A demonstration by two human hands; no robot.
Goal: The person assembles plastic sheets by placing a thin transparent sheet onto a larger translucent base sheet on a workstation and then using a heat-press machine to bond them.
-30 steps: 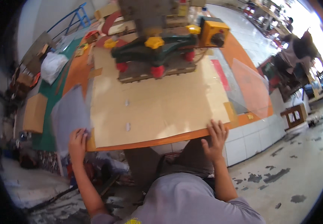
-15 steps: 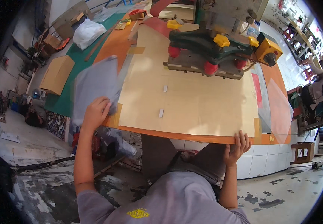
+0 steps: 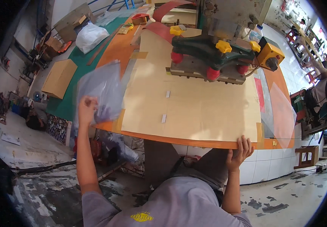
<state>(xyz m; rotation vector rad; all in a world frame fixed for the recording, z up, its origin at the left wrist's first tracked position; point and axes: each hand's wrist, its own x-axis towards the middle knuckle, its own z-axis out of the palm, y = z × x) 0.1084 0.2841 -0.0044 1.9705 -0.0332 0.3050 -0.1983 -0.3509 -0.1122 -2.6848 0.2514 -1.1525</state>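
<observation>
My left hand (image 3: 86, 109) is raised over clear bluish plastic sheets (image 3: 105, 81) at the left of the worktop. Its fingers are curled together, and I cannot make out what, if anything, is pinched in them. The sheets' lower part is blurred. My right hand (image 3: 240, 152) rests at the front right edge of the orange board (image 3: 178, 141), fingers extended over the rim and apart. Between my hands lies a large cream sheet (image 3: 205, 109), taped at its sides, with two small white strips (image 3: 164, 118) on it.
A press head (image 3: 212, 56) with yellow knobs stands over the far part of the cream sheet, a yellow control box (image 3: 270, 56) beside it. To the left are a cardboard box (image 3: 59, 78) and a white plastic bag (image 3: 91, 37). Translucent sheeting (image 3: 282, 113) lies right.
My left hand has moved left and up over the plastic sheets, its fingers now curled. The sheets have shifted slightly and look creased. My right hand stays at the board's edge.
</observation>
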